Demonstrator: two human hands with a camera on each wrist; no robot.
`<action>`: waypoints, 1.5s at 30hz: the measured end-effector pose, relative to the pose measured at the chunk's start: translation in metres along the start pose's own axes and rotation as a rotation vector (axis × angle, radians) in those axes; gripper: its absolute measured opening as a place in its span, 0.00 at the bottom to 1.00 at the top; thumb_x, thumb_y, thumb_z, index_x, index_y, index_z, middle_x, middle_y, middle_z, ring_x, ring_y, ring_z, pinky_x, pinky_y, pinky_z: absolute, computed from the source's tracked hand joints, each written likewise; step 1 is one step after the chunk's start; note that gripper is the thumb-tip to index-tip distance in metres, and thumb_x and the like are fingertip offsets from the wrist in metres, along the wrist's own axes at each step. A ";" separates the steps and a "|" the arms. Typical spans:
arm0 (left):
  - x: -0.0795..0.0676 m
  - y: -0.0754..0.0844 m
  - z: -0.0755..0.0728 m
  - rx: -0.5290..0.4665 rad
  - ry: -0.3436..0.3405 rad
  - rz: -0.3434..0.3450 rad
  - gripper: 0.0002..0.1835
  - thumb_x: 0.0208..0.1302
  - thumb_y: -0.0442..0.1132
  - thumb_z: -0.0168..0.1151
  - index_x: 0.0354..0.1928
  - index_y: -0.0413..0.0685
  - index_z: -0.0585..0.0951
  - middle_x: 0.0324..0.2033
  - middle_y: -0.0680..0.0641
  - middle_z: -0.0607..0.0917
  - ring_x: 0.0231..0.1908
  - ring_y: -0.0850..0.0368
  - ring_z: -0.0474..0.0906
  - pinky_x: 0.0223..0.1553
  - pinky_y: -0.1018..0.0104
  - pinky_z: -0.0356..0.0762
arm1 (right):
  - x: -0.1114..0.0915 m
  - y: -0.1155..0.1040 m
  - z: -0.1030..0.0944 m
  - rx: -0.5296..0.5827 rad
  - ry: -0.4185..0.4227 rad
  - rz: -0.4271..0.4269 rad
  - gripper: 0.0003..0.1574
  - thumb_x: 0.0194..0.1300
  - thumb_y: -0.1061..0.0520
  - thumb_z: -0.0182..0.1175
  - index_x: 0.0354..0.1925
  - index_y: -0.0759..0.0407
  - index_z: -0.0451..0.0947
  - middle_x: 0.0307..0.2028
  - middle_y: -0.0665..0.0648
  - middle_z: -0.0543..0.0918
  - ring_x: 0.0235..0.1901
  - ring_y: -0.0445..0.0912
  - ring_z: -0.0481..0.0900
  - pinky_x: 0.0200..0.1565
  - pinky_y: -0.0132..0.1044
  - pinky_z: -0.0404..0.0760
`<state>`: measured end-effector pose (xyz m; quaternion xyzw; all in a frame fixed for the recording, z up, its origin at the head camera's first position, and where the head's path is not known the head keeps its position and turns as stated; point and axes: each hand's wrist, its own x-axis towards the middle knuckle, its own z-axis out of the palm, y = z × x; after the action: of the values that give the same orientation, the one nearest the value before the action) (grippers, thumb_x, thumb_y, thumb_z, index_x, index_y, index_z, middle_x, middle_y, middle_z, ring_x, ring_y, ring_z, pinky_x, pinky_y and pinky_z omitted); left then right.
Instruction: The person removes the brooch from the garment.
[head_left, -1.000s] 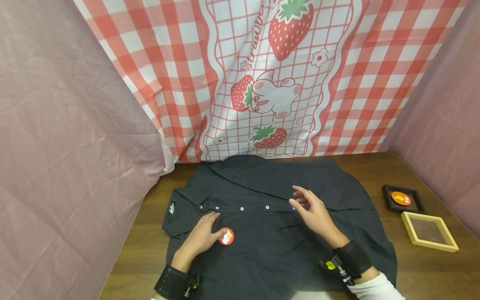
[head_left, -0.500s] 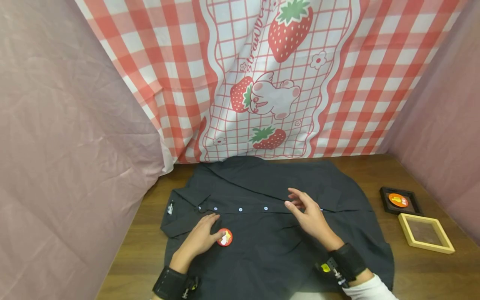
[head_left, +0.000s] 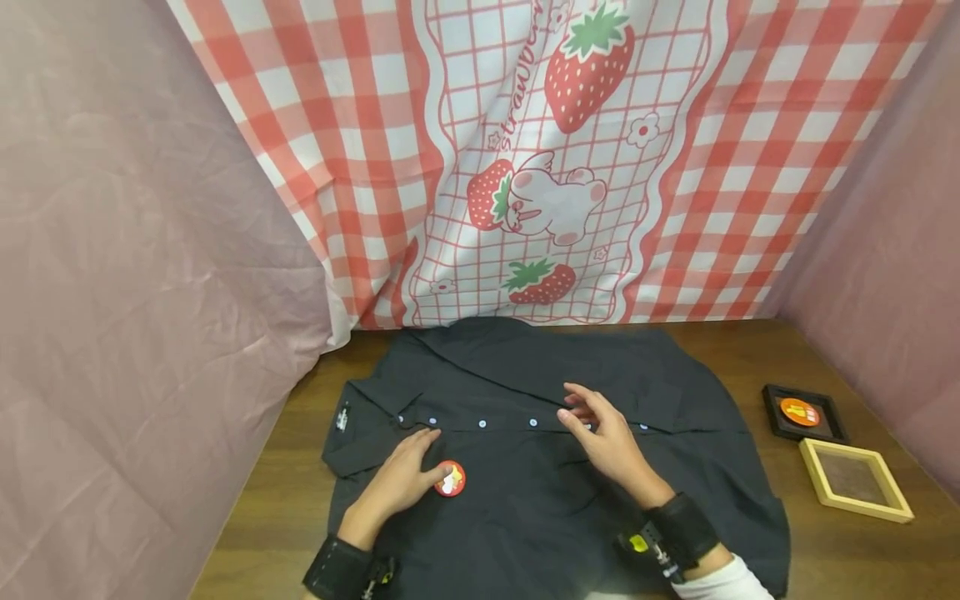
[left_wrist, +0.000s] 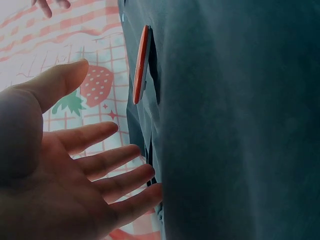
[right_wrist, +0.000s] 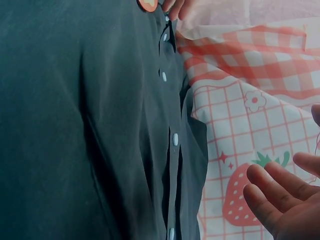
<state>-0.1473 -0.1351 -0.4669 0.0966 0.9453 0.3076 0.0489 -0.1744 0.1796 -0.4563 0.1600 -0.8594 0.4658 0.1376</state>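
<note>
A dark button-up shirt [head_left: 517, 500] lies spread on the table, its collar to the left and a row of pale buttons across it. On its chest sits a round red badge [head_left: 453, 482] with a white and yellow picture. My left hand [head_left: 401, 475] is just left of the badge, fingers extended; in the left wrist view the thumb stands apart from the badge [left_wrist: 141, 65]. Over the button row hovers my right hand [head_left: 606, 437], fingers loosely bent and holding nothing. In the right wrist view, that hand [right_wrist: 295, 200] is clear of the cloth.
At the right of the wooden table [head_left: 900, 550] lies a black frame [head_left: 776, 425] with an orange round badge [head_left: 799, 412] in it. Beside it is a pale yellow frame [head_left: 862, 508]. A checked strawberry cloth [head_left: 697, 250] hangs behind, with pinkish drapes [head_left: 187, 333] at the sides.
My right hand has shifted slightly left and down over the shirt. The left hand and the red badge stay put, and the view has tilted a little.
</note>
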 end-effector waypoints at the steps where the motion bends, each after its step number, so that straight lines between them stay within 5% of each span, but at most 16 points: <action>1: 0.000 0.000 0.000 0.006 -0.004 0.002 0.34 0.60 0.47 0.66 0.64 0.37 0.72 0.66 0.33 0.71 0.68 0.36 0.64 0.67 0.40 0.62 | 0.000 0.000 0.001 0.002 0.002 0.001 0.27 0.68 0.56 0.61 0.63 0.61 0.72 0.49 0.62 0.81 0.45 0.44 0.81 0.46 0.35 0.82; 6: 0.001 0.001 -0.001 0.022 -0.019 0.002 0.34 0.60 0.48 0.66 0.64 0.36 0.72 0.66 0.34 0.71 0.68 0.36 0.64 0.66 0.39 0.63 | 0.000 -0.003 0.004 0.029 0.012 -0.002 0.26 0.67 0.58 0.61 0.62 0.61 0.72 0.47 0.61 0.81 0.43 0.39 0.81 0.46 0.31 0.82; 12: 0.001 0.001 -0.001 0.010 -0.023 -0.005 0.35 0.60 0.47 0.66 0.65 0.36 0.70 0.66 0.34 0.71 0.69 0.37 0.64 0.66 0.39 0.62 | -0.001 -0.003 0.008 0.042 0.010 -0.019 0.25 0.67 0.59 0.60 0.62 0.61 0.73 0.47 0.63 0.81 0.43 0.48 0.83 0.46 0.34 0.82; 45: 0.000 -0.001 0.002 0.029 -0.056 -0.044 0.34 0.59 0.43 0.66 0.66 0.35 0.70 0.66 0.35 0.71 0.68 0.38 0.66 0.66 0.41 0.63 | -0.007 -0.011 0.032 0.029 -0.037 0.035 0.22 0.64 0.60 0.63 0.56 0.61 0.78 0.41 0.59 0.83 0.39 0.47 0.83 0.43 0.34 0.82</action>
<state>-0.1476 -0.1348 -0.4695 0.0850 0.9498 0.2901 0.0810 -0.1663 0.1479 -0.4676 0.1555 -0.8576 0.4775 0.1112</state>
